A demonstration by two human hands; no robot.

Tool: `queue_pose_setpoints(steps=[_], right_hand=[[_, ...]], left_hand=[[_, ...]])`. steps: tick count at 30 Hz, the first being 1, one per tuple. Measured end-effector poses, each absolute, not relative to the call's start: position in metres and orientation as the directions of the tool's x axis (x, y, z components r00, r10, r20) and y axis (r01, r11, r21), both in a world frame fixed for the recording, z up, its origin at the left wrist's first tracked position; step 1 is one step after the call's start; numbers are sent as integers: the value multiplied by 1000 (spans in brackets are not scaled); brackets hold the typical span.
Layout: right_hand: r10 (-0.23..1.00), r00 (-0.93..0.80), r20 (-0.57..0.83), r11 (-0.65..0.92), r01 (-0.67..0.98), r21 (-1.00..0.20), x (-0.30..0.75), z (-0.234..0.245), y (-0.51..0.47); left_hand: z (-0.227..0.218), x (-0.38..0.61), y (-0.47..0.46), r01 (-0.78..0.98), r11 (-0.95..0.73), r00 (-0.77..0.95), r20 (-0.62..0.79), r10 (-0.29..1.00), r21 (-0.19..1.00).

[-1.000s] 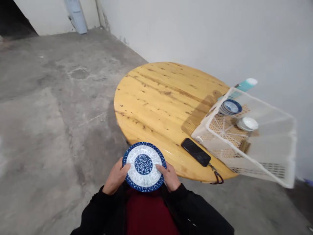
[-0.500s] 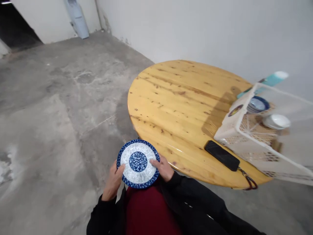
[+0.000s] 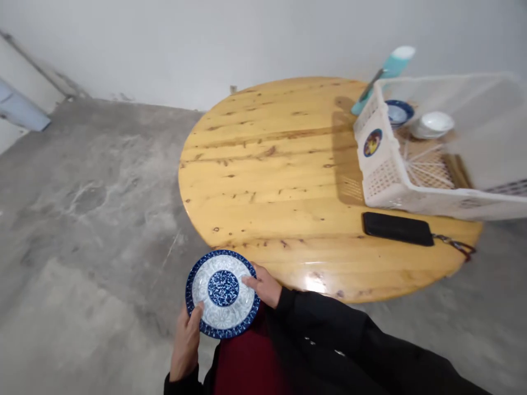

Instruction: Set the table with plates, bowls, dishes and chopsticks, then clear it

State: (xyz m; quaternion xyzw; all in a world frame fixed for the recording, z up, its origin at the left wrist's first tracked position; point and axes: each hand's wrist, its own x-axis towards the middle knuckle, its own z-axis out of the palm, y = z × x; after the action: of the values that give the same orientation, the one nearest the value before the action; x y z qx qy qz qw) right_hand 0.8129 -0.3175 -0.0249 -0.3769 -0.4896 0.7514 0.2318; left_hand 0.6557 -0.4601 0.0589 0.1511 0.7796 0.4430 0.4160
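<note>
A round plate [image 3: 206,299] with a dark blue patterned rim and a blue patterned centre is held in front of my body, just off the table's near left edge. My left hand [image 3: 186,340] grips its lower left rim, thumb on the upper face. On the opposite side, my right hand [image 3: 265,284] clasps the right rim with its thumb lying over the plate. The fingers beneath the plate are hidden.
The oval wooden table [image 3: 263,186] stands against a pale wall. At its right is a white plastic crate [image 3: 381,175] holding white bowls [image 3: 434,123] and a blue-rimmed bowl [image 3: 399,112]. Nearby are a black phone [image 3: 397,228] with a strap and a turquoise object [image 3: 395,63].
My view has turned to the right, bringing the table and crate more squarely into sight. The plate stays in both hands and sits slightly lower and further left in the picture.
</note>
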Motion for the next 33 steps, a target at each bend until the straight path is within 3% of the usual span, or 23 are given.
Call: queue_pose_setpoints(steps=[5, 10, 19, 26, 33], right_hand=[[778, -519, -355, -362, 91, -928, 770, -20, -299], [834, -407, -373, -373, 82, -924, 739, -16, -284], [944, -61, -324, -329, -205, -922, 649, -5, -283], [916, 200, -347, -270, -333, -904, 578, 5, -305], [806, 416, -420, -249, -407, -879, 562, 2, -303]], left_hand=[[59, 602, -432, -92, 613, -595, -537, 598, 785], [43, 551, -400, -75, 641, -458, -598, 658, 764], [49, 436, -323, 152, 484, -131, -468, 874, 862], [45, 366, -277, 235, 416, 109, -449, 887, 878], [30, 363, -225, 276, 374, 347, -455, 820, 885]])
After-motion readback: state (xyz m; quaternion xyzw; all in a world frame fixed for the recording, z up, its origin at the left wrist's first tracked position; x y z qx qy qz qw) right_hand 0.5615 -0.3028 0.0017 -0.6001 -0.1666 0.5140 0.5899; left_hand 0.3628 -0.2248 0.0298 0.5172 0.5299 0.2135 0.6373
